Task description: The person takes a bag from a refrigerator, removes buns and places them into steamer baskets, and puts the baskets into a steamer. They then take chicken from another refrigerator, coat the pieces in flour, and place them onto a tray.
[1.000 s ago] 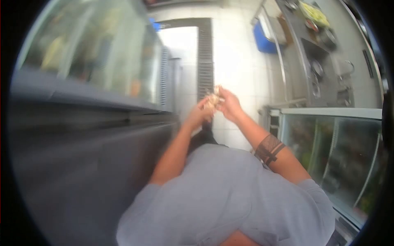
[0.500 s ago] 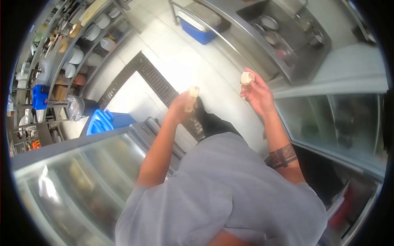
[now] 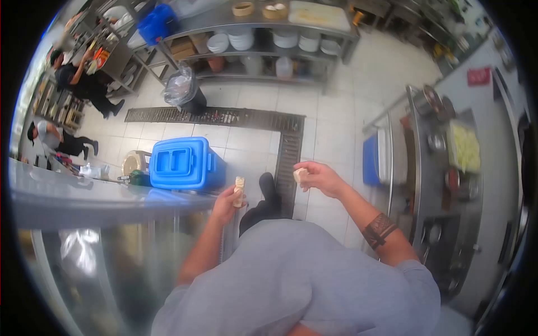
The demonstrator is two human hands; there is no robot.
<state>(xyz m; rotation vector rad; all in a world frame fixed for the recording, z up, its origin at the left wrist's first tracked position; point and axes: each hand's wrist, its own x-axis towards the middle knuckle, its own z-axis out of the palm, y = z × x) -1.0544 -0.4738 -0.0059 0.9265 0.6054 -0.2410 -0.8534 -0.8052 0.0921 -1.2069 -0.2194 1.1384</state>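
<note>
Pale tan piece (image 3: 240, 190) upright in left hand (image 3: 226, 206), rounder pale chunk (image 3: 300, 175) in right hand (image 3: 320, 179)

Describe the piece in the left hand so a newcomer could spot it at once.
Find the big blue bin on the tiled floor. Just right of it, the left hand holds a pale piece upright. It is longer and narrower than the rounder piece in the right hand.

The left arm (image 3: 203, 249) is bent, its left hand (image 3: 226, 204) curled in a closed grip. The right arm (image 3: 358, 210) stretches further forward, right hand (image 3: 320, 178) pinching shut, hands apart.
</note>
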